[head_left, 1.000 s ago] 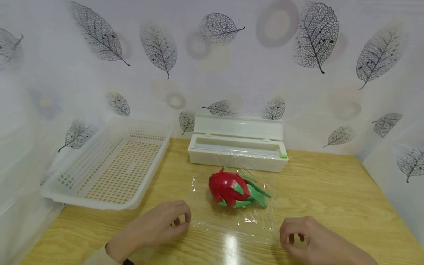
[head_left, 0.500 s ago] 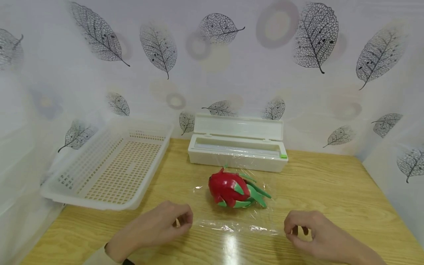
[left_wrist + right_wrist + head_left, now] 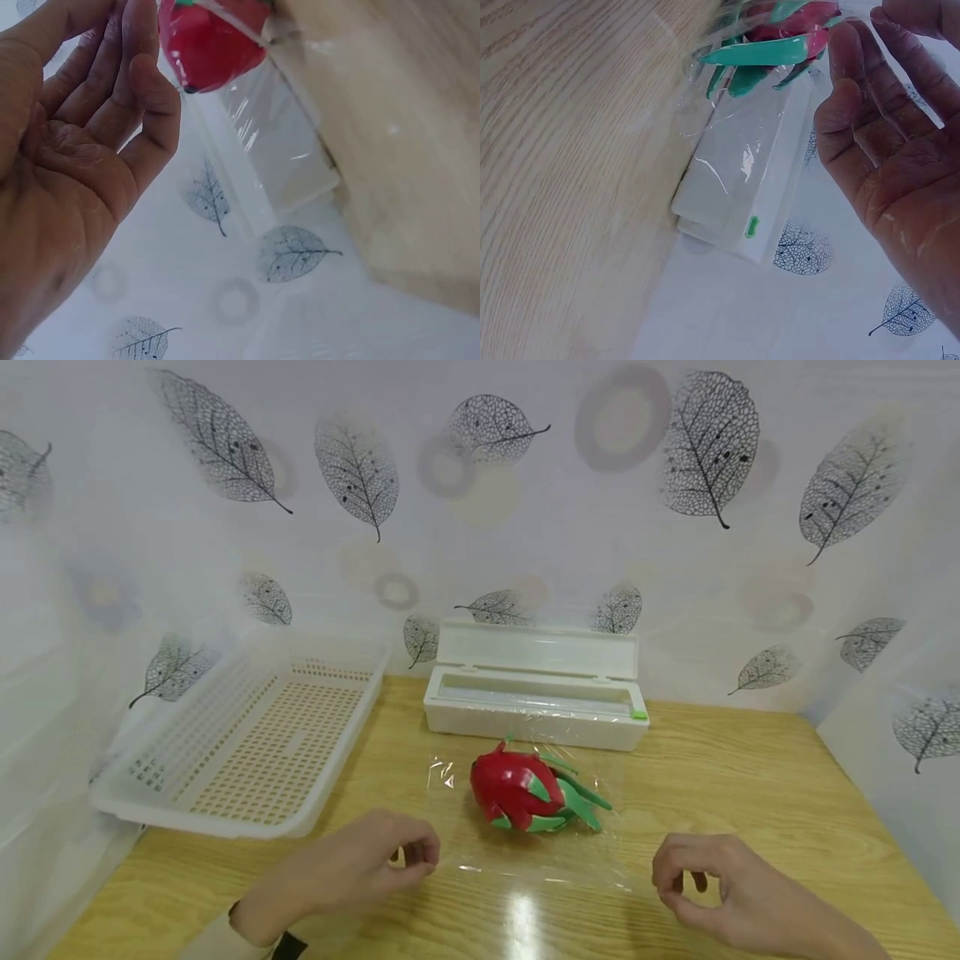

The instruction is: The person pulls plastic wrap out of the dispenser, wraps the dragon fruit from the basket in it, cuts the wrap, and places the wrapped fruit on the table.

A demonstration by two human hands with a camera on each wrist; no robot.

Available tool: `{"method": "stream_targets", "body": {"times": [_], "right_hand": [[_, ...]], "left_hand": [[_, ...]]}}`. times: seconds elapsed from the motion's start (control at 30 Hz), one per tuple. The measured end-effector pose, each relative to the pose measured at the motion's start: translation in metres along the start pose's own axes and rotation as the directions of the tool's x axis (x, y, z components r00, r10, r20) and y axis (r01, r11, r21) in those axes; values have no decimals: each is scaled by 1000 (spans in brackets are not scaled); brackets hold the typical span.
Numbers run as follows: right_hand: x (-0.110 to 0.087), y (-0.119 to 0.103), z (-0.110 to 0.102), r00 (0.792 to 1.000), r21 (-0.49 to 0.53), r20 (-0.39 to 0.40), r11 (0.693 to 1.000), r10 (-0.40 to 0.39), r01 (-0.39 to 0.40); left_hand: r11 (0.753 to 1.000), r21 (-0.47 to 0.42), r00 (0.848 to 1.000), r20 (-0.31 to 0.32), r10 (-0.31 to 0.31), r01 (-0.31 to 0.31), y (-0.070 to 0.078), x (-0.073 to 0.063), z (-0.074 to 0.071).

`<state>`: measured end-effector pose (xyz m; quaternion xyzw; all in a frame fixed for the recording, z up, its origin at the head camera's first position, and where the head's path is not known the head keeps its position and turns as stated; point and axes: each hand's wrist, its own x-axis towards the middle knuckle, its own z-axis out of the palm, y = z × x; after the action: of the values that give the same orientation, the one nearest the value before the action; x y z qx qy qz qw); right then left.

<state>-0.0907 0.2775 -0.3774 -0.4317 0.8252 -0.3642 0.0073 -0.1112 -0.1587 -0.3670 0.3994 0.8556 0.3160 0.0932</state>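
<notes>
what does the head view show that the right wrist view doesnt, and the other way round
Only the head view shows the white basket and the left hand. Only the right wrist view shows the palm of the right hand, which the head view sees from the back. Both show the dragon fruit, clear film, white box with its green piece, wooden table and leaf-patterned backdrop.

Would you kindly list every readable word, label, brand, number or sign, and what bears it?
There is no readable text in any view.
Dragon fruit, clear film, white box: no lettering visible.
Basket: a pale patch on its floor, too small to read any marking.
Backdrop: only printed leaves and rings.
</notes>
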Motion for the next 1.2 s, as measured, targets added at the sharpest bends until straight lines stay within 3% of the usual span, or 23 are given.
{"method": "stream_targets", "body": {"times": [0.17,0.4,0.5,0.63,0.93,1.2], "right_hand": [[5,2,1,996,27,-56,997,-76,78],[7,-4,-3,994,-62,-107,998,0,-7],[9,-5,-5,990,-122,-142,993,-9,-8],[13,-5,-6,979,-199,-198,980,-42,2],[17,2,-9,955,-342,-285,940,-82,-21],[17,4,-12,947,-386,-321,918,-35,-97]], "left_hand": [[991,107,988,-122,98,-85,-1,4,-8],[966,221,961,-212,180,-133,-3,5,-7],[957,250,948,-244,207,-144,-4,6,-6],[948,291,934,-284,216,-131,-5,10,-7],[943,319,931,-306,197,-95,-6,17,-10],[935,326,892,-369,260,-138,-13,24,-12]]}}
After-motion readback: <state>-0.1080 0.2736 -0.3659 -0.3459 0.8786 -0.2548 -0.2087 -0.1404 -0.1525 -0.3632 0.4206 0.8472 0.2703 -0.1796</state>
